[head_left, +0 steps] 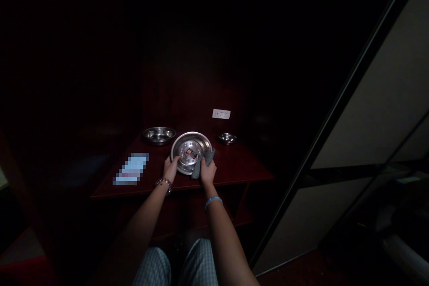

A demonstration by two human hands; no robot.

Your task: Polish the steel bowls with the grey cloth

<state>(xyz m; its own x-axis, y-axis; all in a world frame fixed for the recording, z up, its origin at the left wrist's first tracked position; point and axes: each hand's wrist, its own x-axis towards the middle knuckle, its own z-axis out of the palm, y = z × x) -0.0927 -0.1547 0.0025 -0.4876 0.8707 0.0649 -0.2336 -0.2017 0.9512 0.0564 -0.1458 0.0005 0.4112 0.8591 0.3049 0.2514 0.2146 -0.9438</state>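
Observation:
A round steel dish is tipped up toward me on the dark red table. My left hand grips its left rim with curled fingers. My right hand presses a grey cloth against the dish's lower right edge, fingers closed on the cloth. A small label shows in the dish's middle.
A steel bowl stands behind on the left, and a small steel cup behind on the right. A blurred light-blue flat item lies at the left. A white wall socket sits behind. A pale panel stands to the right.

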